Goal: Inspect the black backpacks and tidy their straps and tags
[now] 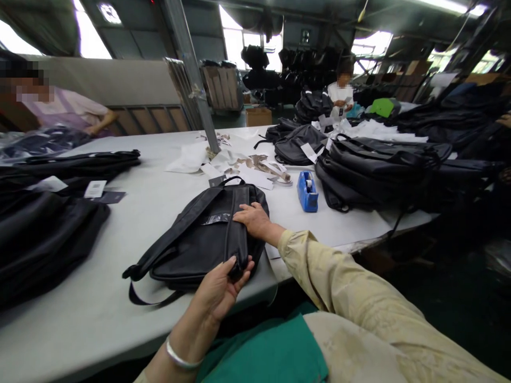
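Note:
A black backpack (199,234) lies on the table with its shoulder straps facing up. My left hand (223,287) pinches the lower end of the near shoulder strap (236,234) between thumb and fingers. Higher on that strap, my right hand (255,221) bends its fingers over it, partly hiding it. The other shoulder strap (167,242) stretches down to the left, its webbing end looping over the table. A clear plastic-wrapped patch (217,218) sits on the back panel, and a dark tag (216,181) lies by the top handle.
A blue tape dispenser (307,191) stands right of the backpack. More black bags (371,170) are piled at the right, others (48,229) at the left. Paper scraps (255,173) lie around a metal post (195,80). Two people work farther off.

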Demonstrator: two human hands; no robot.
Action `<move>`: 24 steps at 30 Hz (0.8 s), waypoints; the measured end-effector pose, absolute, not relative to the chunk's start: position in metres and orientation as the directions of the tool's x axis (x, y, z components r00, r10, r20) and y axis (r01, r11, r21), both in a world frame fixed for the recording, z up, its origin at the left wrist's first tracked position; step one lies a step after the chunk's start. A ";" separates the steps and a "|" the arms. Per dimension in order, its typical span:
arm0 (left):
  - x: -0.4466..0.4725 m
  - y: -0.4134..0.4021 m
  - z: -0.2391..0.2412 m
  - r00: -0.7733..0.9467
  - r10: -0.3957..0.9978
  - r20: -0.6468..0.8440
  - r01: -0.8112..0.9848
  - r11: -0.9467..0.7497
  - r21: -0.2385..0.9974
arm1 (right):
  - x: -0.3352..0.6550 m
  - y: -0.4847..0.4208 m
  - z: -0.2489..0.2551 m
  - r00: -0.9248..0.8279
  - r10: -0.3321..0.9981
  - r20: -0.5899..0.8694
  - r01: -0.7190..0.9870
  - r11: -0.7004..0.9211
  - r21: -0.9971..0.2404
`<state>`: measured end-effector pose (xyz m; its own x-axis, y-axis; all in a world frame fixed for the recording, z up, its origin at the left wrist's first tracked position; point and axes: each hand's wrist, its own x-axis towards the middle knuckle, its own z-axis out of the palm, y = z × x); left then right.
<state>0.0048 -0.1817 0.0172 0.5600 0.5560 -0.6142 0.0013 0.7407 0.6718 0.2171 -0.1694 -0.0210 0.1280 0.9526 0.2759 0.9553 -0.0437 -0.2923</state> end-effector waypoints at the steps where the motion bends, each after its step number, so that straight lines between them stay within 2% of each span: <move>1: 0.006 -0.177 0.018 0.578 0.520 -0.629 0.040 0.752 0.658 | 0.218 -0.168 -0.023 0.099 0.961 0.260 0.958 -0.021 -0.287; 5: 0.029 -0.133 0.032 0.706 0.341 -0.620 0.161 0.776 0.610 | 0.218 -0.161 -0.031 0.136 0.944 0.302 0.949 -0.036 -0.314; 9: 0.060 -0.098 0.028 0.687 0.332 -0.647 0.209 0.762 0.613 | 0.215 -0.167 -0.037 0.188 0.926 0.328 0.926 -0.056 -0.373; 11: 0.067 -0.095 0.018 0.637 0.349 -0.687 0.231 0.764 0.603 | 0.214 -0.178 -0.044 0.330 0.869 0.368 0.878 -0.139 -0.459; 13: 0.066 -0.099 0.008 0.610 0.353 -0.710 0.229 0.778 0.584 | 0.211 -0.191 -0.055 0.558 0.747 0.360 0.749 -0.268 -0.605; 16: 0.060 -0.108 0.008 0.573 0.360 -0.736 0.239 0.786 0.570 | 0.200 -0.209 -0.075 0.791 0.597 0.134 0.434 -0.393 -0.811; 19: 0.054 -0.113 0.021 0.570 0.378 -0.729 0.284 0.742 0.607 | 0.181 -0.225 -0.088 0.754 0.657 -0.004 0.301 -0.349 -0.887; 22: 0.043 -0.112 0.026 0.617 0.408 -0.673 0.311 0.659 0.685 | 0.171 -0.236 -0.089 0.577 0.816 -0.029 0.344 -0.275 -0.898; 24: 0.032 -0.110 0.018 0.653 0.408 -0.638 0.322 0.614 0.721 | 0.183 -0.235 -0.085 0.516 0.856 -0.027 0.422 -0.282 -0.861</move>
